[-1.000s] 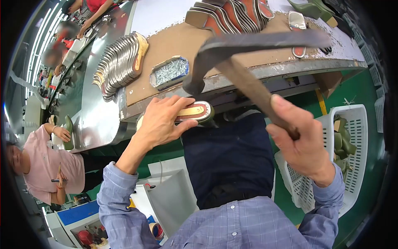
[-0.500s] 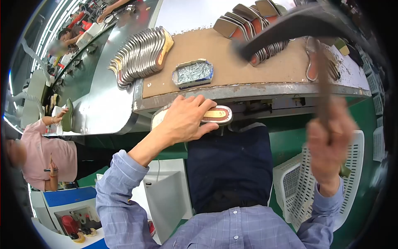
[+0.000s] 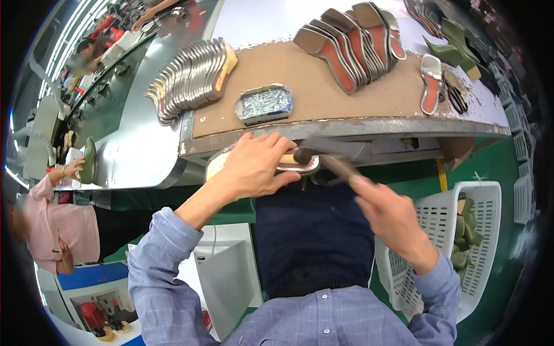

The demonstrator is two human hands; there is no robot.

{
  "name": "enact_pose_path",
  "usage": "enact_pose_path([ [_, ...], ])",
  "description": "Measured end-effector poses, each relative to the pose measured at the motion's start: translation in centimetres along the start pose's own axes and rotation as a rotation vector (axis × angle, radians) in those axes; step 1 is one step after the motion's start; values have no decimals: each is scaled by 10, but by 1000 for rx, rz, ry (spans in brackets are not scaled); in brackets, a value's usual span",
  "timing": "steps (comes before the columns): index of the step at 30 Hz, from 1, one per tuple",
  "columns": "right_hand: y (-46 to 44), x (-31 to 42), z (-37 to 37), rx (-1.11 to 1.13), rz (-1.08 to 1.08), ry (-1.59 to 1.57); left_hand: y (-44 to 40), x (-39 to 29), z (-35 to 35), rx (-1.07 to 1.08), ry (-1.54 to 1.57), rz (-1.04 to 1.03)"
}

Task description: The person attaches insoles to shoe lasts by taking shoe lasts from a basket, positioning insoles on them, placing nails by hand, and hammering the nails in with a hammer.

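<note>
In front of the bench edge lies a shoe insole (image 3: 312, 165) with a metallic rim and a red-and-yellow middle. My left hand (image 3: 251, 166) is draped over it, fingers on the far side and thumb on the near side. My right hand (image 3: 395, 222) is wrapped round the handle of a hammer (image 3: 340, 168), blurred by motion. The hammer's dark head is down at the insole, just right of my left fingers; whether it touches cannot be made out. Beyond, on the bench, stands an open box of small nails (image 3: 264, 105).
On the bench (image 3: 323, 128) stand a left row of insoles (image 3: 193, 81), a right stack (image 3: 352, 49) and a single insole (image 3: 431, 86). Green shoe parts (image 3: 453, 49) lie at the far right. A white basket (image 3: 490, 230) holds green pieces. A co-worker in pink (image 3: 63, 225) is at left.
The hammer has swung down and left from above the bench to the insole, with my right hand. My left hand stays on the insole. The view has shifted slightly.
</note>
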State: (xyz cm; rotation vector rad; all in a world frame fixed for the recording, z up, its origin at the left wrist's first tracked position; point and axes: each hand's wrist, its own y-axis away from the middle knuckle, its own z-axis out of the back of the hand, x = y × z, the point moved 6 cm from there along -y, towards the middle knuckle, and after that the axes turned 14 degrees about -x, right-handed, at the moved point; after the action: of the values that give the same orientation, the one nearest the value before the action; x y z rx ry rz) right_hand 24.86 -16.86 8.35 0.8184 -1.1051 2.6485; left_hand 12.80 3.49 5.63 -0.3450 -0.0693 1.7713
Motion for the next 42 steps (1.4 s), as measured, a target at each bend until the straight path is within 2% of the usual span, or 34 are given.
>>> enact_pose_path([
  [1, 7, -6, -13, 65, 9, 75, -1, -2, 0, -9, -15, -14],
  [3, 1, -15, -3, -74, -48, 35, -2, -4, 0, -91, 41, -45],
  [5, 1, -32, 12, -156, -55, 92, -10, -5, -12, 52, -13, -30],
  [7, -8, -55, 18, -149, -97, 186, -22, -18, -5, 30, -12, -158],
  [8, -9, -72, 10, -64, -17, 323, -24, -18, 9, 56, -5, -100],
  [9, -7, -92, 7, 19, 40, 473, -24, -6, 34, -41, 79, 21],
  [10, -11, -101, 4, 16, 78, 501, -30, 4, 72, -66, 42, 219],
  [11, -17, -107, -4, 18, 96, 534, -31, 14, 109, -517, 211, 25],
  [12, -23, -113, -8, 5, 109, 553, -27, 56, 128, -704, 425, 314],
  [13, -29, -116, -14, 2, 144, 561, -38, 71, 149, -907, 544, 335],
  [15, -36, -120, -15, -95, 220, 480, -43, 130, 144, -1131, 395, 446],
  [17, -33, -144, -6, -93, 124, 412, -59, 166, 96, -1148, 377, 602],
  [19, -36, -183, 38, -504, -208, 558, -71, 207, 28, -1183, 369, 623],
  [21, -35, -236, 71, -707, -556, 624, -77, 231, -15, -1010, 116, 718],
  [23, -41, -282, 71, -409, -834, 476, -90, 232, -16, -745, 77, 714],
  [24, -49, -296, 71, -373, -834, 415, -96, 234, -13, -720, 57, 583],
  [25, -52, -323, 63, -471, -907, 288, -102, 217, -9, -661, 277, 696],
  [26, -59, -340, 58, -582, -999, 182, -110, 230, 1, -756, 9, 531],
  [27, -63, -306, 66, -805, -862, -85, -124, 184, 10, -833, 441, 561],
  [28, -57, -286, 51, -862, -711, -156, -142, 141, 22, -1029, 173, 416],
  [29, -49, -246, 41, -876, -737, -322, -167, 94, 5, -735, 641, 486],
  [30, -45, -208, 27, -827, -566, -355, -176, 1, -1, -482, 870, 494],
  [31, -40, -159, 29, -566, -540, -402, -183, -56, -30, -438, 1341, 506],
  [33, -21, -105, 56, -399, -448, -603, -212, -86, -59, -188, 1587, 482],
  [35, 16, -128, 134, -614, -206, -149, -201, -110, -28, -505, 1400, 584],
  [36, 51, -162, 180, -691, -264, 124, -186, -89, -20, -328, 1370, 567],
  [37, 96, -210, 217, -649, -270, 447, -164, -75, -8, -575, 1382, 530],
  [38, 157, -246, 271, -820, -685, 276, -141, -11, -10, -561, 1339, 478],
  [39, 228, -277, 313, -1045, -980, 406, -122, -51, 5, 18, 1862, 322],
  [40, 289, -291, 341, -946, -1204, 662, -87, -29, 16, -491, 1352, 532],
  [41, 369, -319, 354, -894, -1245, 919, -71, -39, 15, -493, 1344, 537],
  [42, 426, -329, 349, -605, -1515, 941, -57, -49, 13, -517, 1275, 544],
])
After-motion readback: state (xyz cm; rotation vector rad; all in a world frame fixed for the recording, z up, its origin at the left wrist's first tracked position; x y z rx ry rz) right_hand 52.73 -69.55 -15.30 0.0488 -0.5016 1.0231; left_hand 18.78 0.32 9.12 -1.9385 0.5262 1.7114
